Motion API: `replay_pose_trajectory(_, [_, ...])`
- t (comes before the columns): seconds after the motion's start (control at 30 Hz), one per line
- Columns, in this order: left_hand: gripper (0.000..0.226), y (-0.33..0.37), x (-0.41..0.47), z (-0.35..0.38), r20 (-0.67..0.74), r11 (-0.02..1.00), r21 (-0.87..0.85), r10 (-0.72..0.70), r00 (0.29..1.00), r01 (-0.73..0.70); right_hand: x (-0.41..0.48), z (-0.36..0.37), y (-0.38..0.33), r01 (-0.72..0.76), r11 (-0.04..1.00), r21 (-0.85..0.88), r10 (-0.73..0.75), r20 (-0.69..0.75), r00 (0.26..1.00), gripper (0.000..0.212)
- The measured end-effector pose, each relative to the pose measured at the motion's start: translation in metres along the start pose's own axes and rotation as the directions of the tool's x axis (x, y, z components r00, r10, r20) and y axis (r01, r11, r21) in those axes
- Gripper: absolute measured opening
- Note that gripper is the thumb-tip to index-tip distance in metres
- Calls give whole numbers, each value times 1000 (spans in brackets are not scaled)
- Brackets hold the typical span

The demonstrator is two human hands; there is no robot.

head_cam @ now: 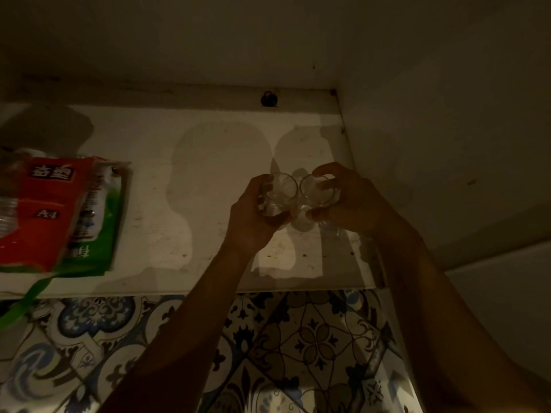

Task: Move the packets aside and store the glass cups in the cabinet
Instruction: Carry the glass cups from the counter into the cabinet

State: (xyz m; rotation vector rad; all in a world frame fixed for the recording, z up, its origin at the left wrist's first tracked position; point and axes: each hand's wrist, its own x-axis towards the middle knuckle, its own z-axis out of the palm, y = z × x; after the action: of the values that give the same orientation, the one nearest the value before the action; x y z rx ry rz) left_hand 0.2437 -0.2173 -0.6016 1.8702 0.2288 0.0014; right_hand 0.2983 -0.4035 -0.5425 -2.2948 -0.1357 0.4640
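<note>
The left hand point(253, 217) grips a glass cup point(278, 192), the right hand point(353, 201) a second glass cup point(320, 189), side by side over the cabinet shelf point(208, 180); packets point(56, 213) well left

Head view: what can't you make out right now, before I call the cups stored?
Cup bases: the left hand wraps the left cup, the right hand the right cup; shelf contact is unclear.
Packets: cut off by the left edge, blurred.
Dark object at the shelf's back: too small and dim to identify.
</note>
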Motion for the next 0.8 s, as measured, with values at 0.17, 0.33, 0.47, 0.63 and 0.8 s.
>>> replay_pose_trajectory(0.17, [101, 1, -1, 0, 38, 999, 50, -18, 999, 16, -7, 2, -11, 33, 998, -62, -35, -34, 999, 84])
replay_pose_trajectory(0.33, [107, 16, -14, -12, 12, 992, 128, 19, 1000, -20, -15, 3, -35, 86, 996, -8, -86, -84, 993, 83])
replay_pose_trajectory(0.47, [96, 25, -35, -26, -20, 987, 151, 63, 998, -59, -26, 19, -56, 135, 988, -79, -146, -152, 978, 73])
replay_pose_trajectory(0.63, [72, 36, -59, -64, -89, 958, 256, 159, 983, -132, -41, 49, -83, 213, 958, -190, -248, -184, 951, 74])
replay_pose_trajectory(0.8, [74, 45, -96, -124, -144, 939, 344, 53, 988, -1, -80, 85, -133, 241, 944, -226, -286, -195, 938, 53])
